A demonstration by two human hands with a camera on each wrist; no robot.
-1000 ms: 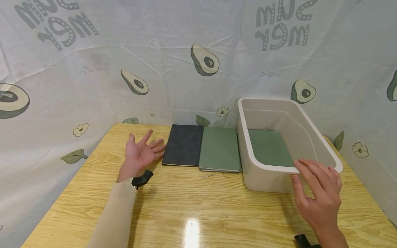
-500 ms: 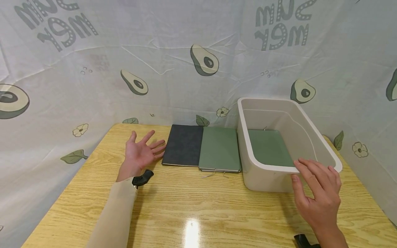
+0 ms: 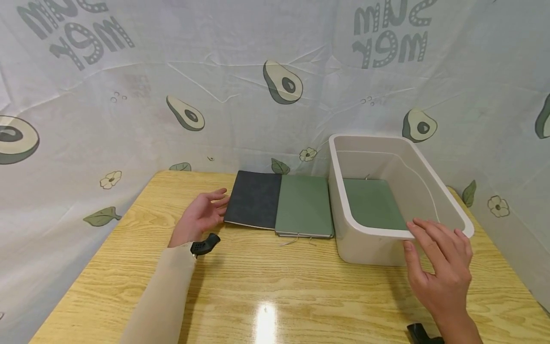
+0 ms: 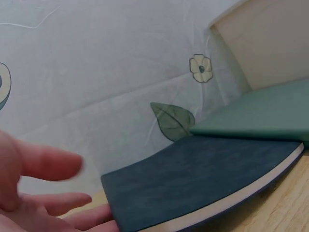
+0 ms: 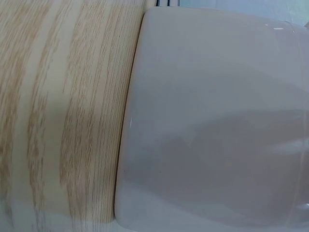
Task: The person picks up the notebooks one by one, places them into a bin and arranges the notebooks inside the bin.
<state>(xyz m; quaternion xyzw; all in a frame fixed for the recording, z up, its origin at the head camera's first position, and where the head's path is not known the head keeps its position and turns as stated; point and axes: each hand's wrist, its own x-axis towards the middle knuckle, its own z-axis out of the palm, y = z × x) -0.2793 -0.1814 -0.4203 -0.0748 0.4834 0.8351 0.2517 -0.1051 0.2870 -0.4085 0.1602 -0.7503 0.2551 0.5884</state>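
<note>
A dark navy notebook (image 3: 253, 199) lies left of a stack of green notebooks (image 3: 304, 205) with loose ribbon ends at the front. My left hand (image 3: 203, 215) has its fingers under the notebook's left edge, which curves up off the table in the left wrist view. There the thumb (image 4: 50, 163) stays above, apart from the cover (image 4: 188, 179). At the right is a beige plastic bin (image 3: 365, 248) holding a green notebook (image 3: 373, 203). My right hand (image 3: 442, 263) pinches the bin's near rim, fingers over the top and thumb on the outside wall.
The wooden table (image 3: 258, 277) ends at a hanging cloth (image 3: 232, 95) printed with avocados, along the back and sides. In the right wrist view the bin's outer wall (image 5: 212, 121) fills most of the frame. The green stack sits against the bin's left side.
My left hand has turned from palm up with spread fingers and moved right, its fingers now under the dark notebook's edge, which has risen slightly. My right hand stays on the rim.
</note>
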